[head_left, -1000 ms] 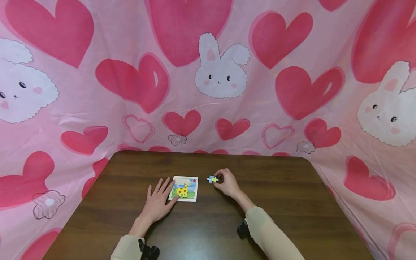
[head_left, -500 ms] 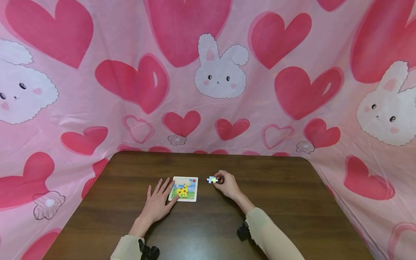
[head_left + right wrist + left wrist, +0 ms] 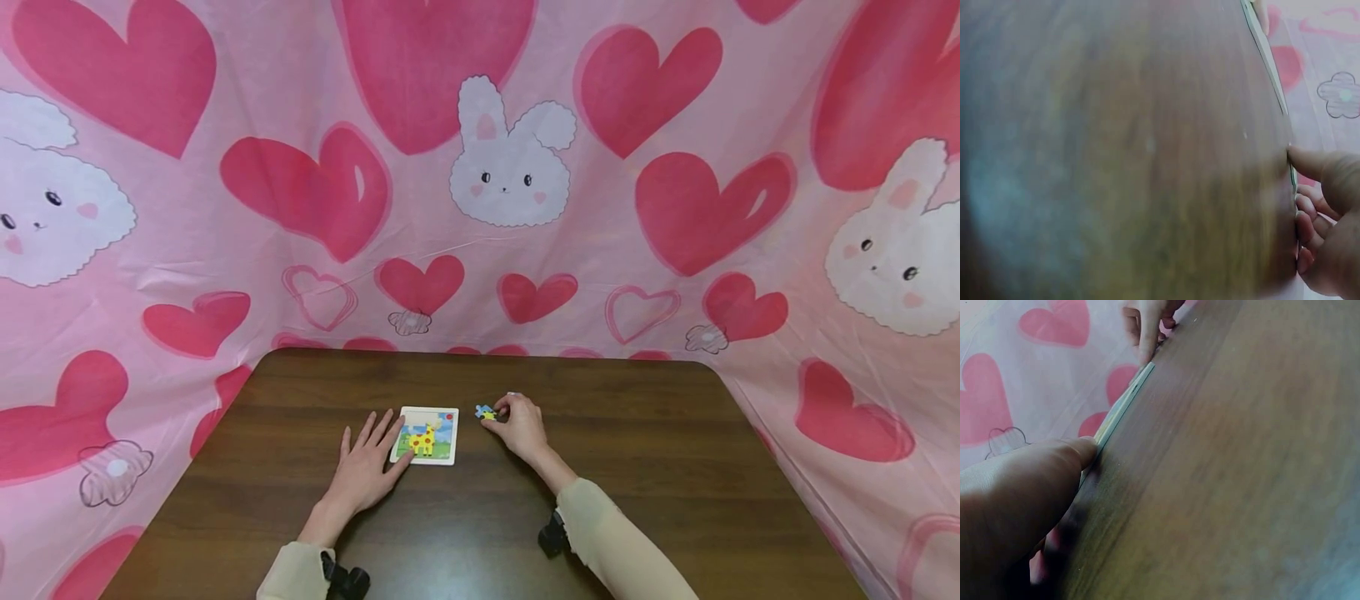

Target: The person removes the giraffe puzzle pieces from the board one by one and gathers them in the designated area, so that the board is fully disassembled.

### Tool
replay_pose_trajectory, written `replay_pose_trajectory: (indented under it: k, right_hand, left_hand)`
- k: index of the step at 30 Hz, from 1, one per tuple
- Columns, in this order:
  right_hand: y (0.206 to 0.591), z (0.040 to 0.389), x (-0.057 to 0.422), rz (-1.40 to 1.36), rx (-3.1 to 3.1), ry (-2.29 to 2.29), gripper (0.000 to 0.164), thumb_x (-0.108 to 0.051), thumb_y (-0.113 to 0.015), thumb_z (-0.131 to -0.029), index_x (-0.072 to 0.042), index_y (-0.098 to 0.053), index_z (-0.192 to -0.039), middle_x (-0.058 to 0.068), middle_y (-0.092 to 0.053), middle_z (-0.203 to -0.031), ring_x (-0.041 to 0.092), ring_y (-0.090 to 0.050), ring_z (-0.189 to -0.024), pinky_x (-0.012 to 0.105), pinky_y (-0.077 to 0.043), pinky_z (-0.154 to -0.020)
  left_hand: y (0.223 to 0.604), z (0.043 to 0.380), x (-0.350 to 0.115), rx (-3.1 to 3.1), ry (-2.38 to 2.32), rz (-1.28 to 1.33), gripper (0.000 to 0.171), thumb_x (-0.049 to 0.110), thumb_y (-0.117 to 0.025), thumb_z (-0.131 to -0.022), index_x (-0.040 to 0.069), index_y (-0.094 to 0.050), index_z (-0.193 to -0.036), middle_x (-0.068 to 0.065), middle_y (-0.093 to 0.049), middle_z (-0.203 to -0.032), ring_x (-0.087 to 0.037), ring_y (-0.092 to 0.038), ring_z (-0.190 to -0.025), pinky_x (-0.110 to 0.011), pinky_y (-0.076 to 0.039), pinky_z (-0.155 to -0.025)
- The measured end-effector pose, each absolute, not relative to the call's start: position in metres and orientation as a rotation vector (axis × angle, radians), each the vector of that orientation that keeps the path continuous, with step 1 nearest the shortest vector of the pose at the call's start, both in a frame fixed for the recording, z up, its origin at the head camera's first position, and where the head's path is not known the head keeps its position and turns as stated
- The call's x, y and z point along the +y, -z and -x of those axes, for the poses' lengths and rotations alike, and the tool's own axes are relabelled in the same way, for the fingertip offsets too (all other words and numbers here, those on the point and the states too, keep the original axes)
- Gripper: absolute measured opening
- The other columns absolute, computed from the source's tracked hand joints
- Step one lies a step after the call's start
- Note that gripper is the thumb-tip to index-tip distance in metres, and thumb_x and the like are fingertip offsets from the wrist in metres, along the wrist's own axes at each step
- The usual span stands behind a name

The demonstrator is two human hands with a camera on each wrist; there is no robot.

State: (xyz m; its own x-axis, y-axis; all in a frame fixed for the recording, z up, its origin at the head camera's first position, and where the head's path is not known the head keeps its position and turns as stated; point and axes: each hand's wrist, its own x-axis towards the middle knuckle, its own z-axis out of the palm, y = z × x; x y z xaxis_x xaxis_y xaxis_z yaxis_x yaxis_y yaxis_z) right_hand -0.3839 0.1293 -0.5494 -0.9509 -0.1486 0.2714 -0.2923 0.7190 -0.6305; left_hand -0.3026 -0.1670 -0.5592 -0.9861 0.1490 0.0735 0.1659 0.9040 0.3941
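A small square giraffe puzzle board (image 3: 442,448) with a white frame lies flat on the table, a pale strip showing along its top. My left hand (image 3: 360,475) rests beside it, fingers spread, with thumb and fingertips at its left edge. In the left wrist view, the thumb touches the edge of the board (image 3: 1125,406). To the right of the board, my right hand (image 3: 522,427) pinches a blue and yellow jigsaw piece (image 3: 484,412) between thumb and fingers. The right wrist view shows this hand (image 3: 1340,215) low at the tabletop, the piece mostly hidden there.
The dark wooden table (image 3: 480,517) has rounded far corners. A pink cloth (image 3: 420,208) with hearts and rabbits hangs behind and beside it. A small whitish bit (image 3: 513,393) shows just behind the right hand's knuckles.
My right hand has shifted slightly left toward the board, and the jigsaw piece has turned and tilted in its fingers. The left hand and the board have stayed in place.
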Motion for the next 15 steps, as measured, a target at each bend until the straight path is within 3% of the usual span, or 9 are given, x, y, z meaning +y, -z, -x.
replay_pose_trajectory:
  k: [6,15]
  right_hand:
    - [0.5478,0.3815,0.1269,-0.379,-2.71,-1.077,0.021,-0.012,-0.092,-0.085,-0.005,-0.078,-0.098,0.009,-0.074,-0.096,0.024,-0.066,-0.09,0.04,-0.041,-0.084]
    - [0.5512,0.3814,0.1318,-0.436,-2.674,-1.174,0.025,-0.002,-0.084,-0.082,-0.004,-0.072,-0.104,0.009,-0.074,-0.096,0.017,-0.062,-0.084,0.034,-0.034,-0.083]
  left_hand:
    - [0.5578,0.3031,-0.1664,-3.023,0.636,0.252,0.074,0.052,-0.063,-0.108,0.015,-0.044,-0.17,-0.019,-0.036,-0.179,-0.048,-0.025,-0.169,-0.083,-0.009,-0.13]
    - [0.5571,0.301,-0.1665,-3.023,0.637,0.248,0.075,0.053,-0.064,-0.108,0.015,-0.044,-0.169,-0.019,-0.036,-0.179,-0.048,-0.025,-0.169,-0.083,-0.01,-0.13]
